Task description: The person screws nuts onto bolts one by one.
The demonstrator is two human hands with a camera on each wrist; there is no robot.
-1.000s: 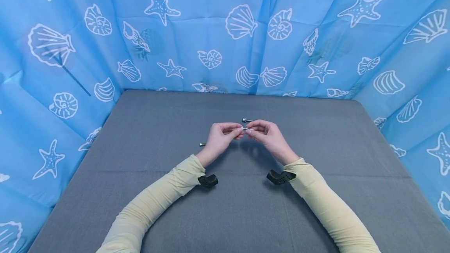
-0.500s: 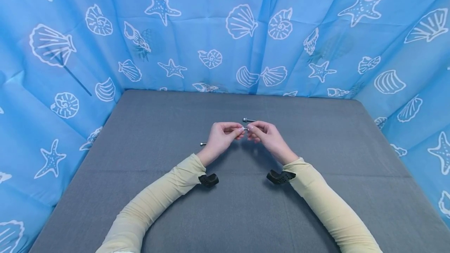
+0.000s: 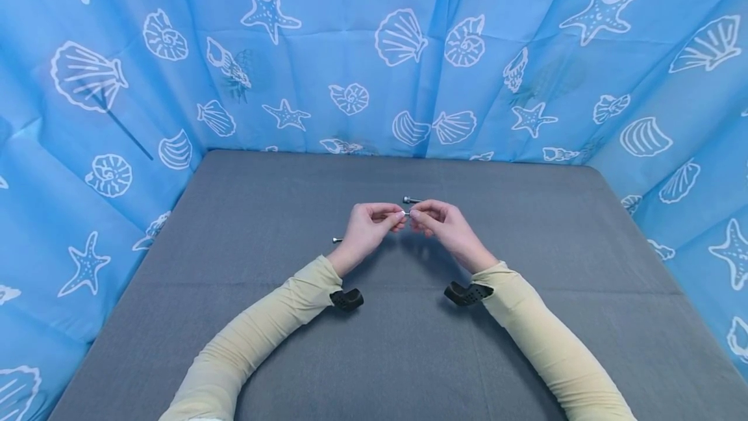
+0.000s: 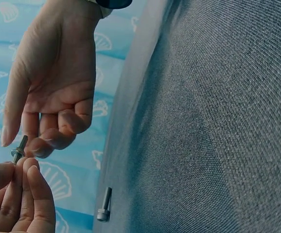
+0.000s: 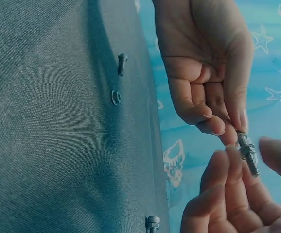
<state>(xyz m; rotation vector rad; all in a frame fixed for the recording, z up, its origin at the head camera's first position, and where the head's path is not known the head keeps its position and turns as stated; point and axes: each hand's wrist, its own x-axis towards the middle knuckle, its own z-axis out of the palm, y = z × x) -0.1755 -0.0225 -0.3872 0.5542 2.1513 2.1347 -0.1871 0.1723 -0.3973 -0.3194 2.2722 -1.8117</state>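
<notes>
Above the middle of the table, my left hand (image 3: 368, 229) pinches the head end of a small metal bolt (image 5: 253, 166) between thumb and fingers. A nut (image 5: 247, 149) sits partway along its shank. My right hand (image 3: 447, 226) is around the free end of the bolt. In the right wrist view its fingers (image 5: 228, 167) are bent close to the nut; whether they touch it is hard to tell. Its thumb stands slightly away from the bolt. In the left wrist view the bolt (image 4: 24, 141) points up toward the right hand, its head hidden by left fingertips.
Behind the hands a larger bolt (image 3: 411, 200) lies on the grey cloth-covered table (image 3: 409, 356). A smaller bolt (image 5: 123, 64) and a loose nut (image 5: 116, 97) lie near the left hand. A blue shell-patterned curtain (image 3: 350, 51) surrounds the table's back and sides.
My right thumb and fingertips shift slightly about the bolt's free end. My left hand keeps its pinch in nearly the same place. The loose parts on the table have not moved.
</notes>
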